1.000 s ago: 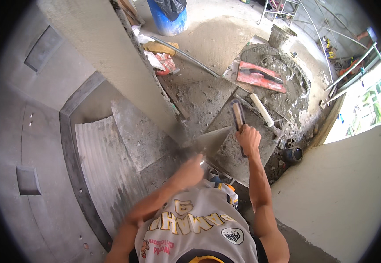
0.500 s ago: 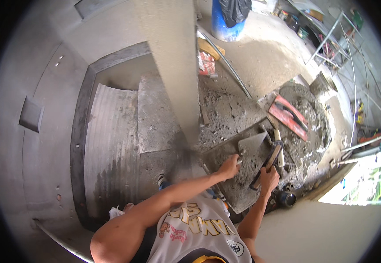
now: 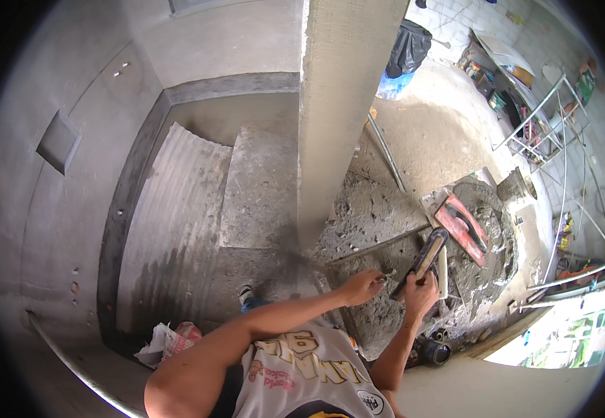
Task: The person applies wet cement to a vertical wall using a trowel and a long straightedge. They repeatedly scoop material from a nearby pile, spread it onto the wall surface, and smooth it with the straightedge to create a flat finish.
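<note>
Head | left hand grips trowel | right hand holds float

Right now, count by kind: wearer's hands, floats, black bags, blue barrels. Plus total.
Hands: 2 (left hand, right hand)
Floats: 2 (red float; dark float, in the right hand)
Black bags: 1 (black bag)
Blue barrels: 1 (blue barrel, partly hidden)
Total: 6

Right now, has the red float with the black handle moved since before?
No: the red float still lies on the left part of the grey mortar pile, shifted neither way.
</note>
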Demonstrator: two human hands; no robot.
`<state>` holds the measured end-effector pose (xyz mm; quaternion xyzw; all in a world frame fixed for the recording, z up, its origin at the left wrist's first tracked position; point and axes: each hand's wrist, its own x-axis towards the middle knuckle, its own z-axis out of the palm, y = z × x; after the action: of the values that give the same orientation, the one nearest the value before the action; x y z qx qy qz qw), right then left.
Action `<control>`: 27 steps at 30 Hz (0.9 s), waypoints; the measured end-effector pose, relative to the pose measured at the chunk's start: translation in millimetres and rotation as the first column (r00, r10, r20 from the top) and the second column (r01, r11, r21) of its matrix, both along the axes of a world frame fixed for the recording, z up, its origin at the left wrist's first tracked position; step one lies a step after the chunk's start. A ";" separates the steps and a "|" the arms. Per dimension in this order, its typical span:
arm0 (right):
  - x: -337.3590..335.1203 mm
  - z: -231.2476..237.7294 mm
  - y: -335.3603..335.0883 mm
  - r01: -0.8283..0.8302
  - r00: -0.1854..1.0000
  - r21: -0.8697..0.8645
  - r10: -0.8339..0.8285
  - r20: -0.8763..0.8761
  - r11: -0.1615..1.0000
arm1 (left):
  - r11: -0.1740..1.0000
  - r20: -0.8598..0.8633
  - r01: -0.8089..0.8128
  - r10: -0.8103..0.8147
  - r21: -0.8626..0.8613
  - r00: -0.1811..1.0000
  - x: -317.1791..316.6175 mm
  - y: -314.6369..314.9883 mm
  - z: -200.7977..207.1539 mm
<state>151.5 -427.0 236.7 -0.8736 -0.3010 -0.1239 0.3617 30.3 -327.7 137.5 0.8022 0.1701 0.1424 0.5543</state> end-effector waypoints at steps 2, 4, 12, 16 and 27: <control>-6.1 -3.6 14.2 -0.100 0.995 0.078 0.099 0.015 0.992 | 0.997 0.061 0.009 -0.004 -0.082 0.998 -27.8 12.2 10.3; -19.1 0.0 47.4 -0.164 0.985 0.209 0.173 -0.023 0.964 | 0.995 0.073 -0.006 0.014 -0.103 0.997 -64.5 27.7 12.8; -84.5 205.9 216.9 -0.519 0.853 0.457 0.471 0.225 0.722 | 0.924 -0.262 -0.382 0.375 0.026 0.889 -229.3 138.9 -75.8; -97.2 229.8 280.9 -0.450 0.881 0.431 0.311 0.356 0.782 | 0.806 -0.455 -0.579 0.564 0.122 0.690 -332.4 180.3 -123.4; -78.9 8.5 262.3 -0.190 0.978 0.354 0.145 0.152 0.916 | 0.460 -0.731 -0.859 0.505 -0.222 0.459 -558.9 169.5 -303.7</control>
<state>72.6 -164.7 245.2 -0.7524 -0.3680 -0.1999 0.5086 -528.6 -158.2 -166.1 0.4477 0.6855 0.0603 0.5710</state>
